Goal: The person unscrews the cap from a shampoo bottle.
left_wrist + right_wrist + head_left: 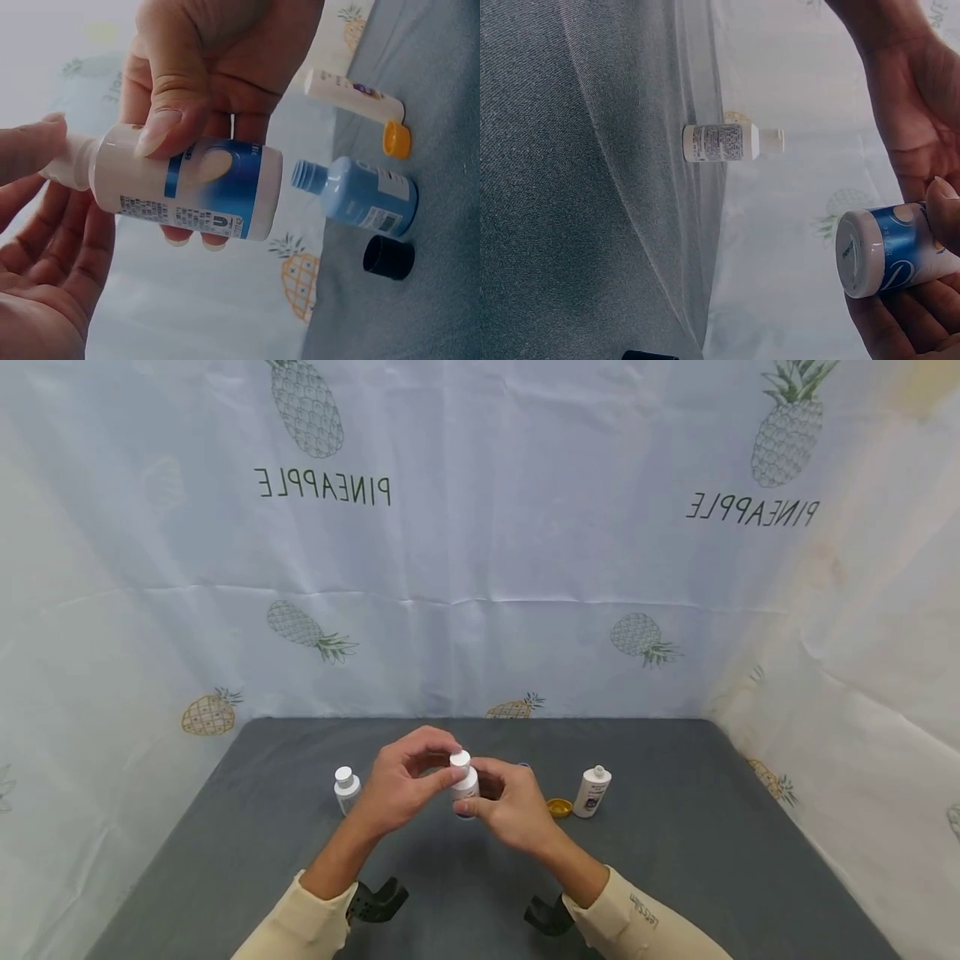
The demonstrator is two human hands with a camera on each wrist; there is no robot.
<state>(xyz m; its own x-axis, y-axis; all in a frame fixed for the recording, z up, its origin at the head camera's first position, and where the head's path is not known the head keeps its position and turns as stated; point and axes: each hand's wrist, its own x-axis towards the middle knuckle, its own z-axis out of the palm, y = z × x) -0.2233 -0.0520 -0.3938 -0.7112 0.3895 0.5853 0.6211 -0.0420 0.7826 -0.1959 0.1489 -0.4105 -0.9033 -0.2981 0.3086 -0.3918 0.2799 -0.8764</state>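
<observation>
A small white bottle with a blue label band (466, 787) (187, 180) (907, 247) is held above the table between both hands. My right hand (517, 806) (217, 60) grips its body, thumb on one side and fingers on the other. With thumb and fingers, my left hand (405, 785) pinches the white cap (461, 759) (71, 161) at the top. The cap sits on the bottle's neck. In the left wrist view the bottle lies nearly sideways, its printed label visible.
A capped white bottle (347, 787) (720, 142) stands at left. At right are an uncapped white bottle (592, 792) (356, 96) and a yellow cap (559, 808) (397, 139). An uncapped blue bottle (367, 195) stands near a black cap (388, 257). A patterned curtain (480, 543) hangs behind.
</observation>
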